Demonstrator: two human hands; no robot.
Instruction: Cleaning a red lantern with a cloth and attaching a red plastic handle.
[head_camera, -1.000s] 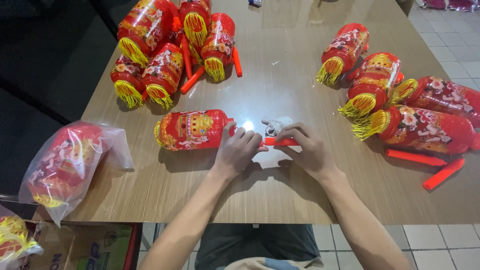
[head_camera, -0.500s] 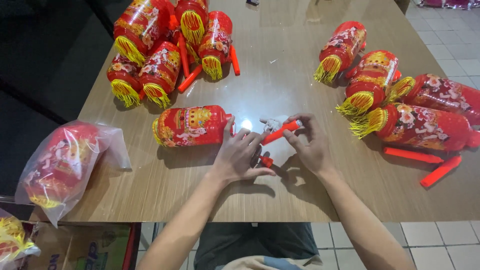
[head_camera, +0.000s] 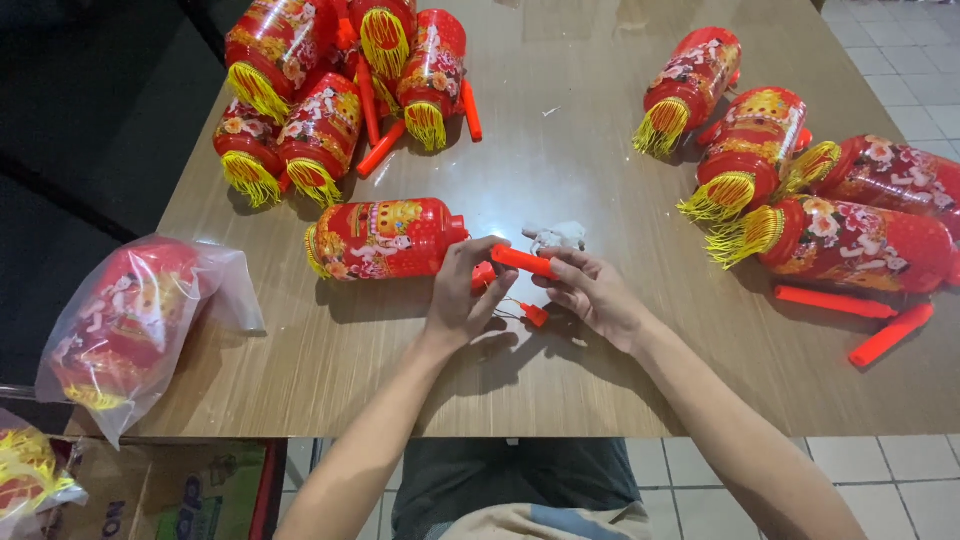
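I have a short orange-red plastic stick handle (head_camera: 522, 261) between both hands, just above the wooden bench (head_camera: 600, 180) and right beside the end of a red cylindrical paper-and-plastic lantern with gold print and a yellow fringe (head_camera: 385, 238), which lies on its side. My left hand (head_camera: 462, 300) has its grip closed around the near end of the stick; my right hand (head_camera: 592, 290) pinches the other end between thumb and fingertips. The stick looks light and stiff, smooth enough to slide under loose fingers, so I judge the ends are the place to hold it, as I do now. A thin wire runs from it down to a small orange plug piece (head_camera: 535, 316) lying on the bench; that wire looks delicate and would not bear a tug. The lantern seems light and easily dented, best taken by its hard end cap.

My left palm hides where the stick's end sits and whether it touches the lantern. A small white crumpled thing (head_camera: 557, 236) behind the stick I cannot identify. The lanterns at the right edge are cut off.
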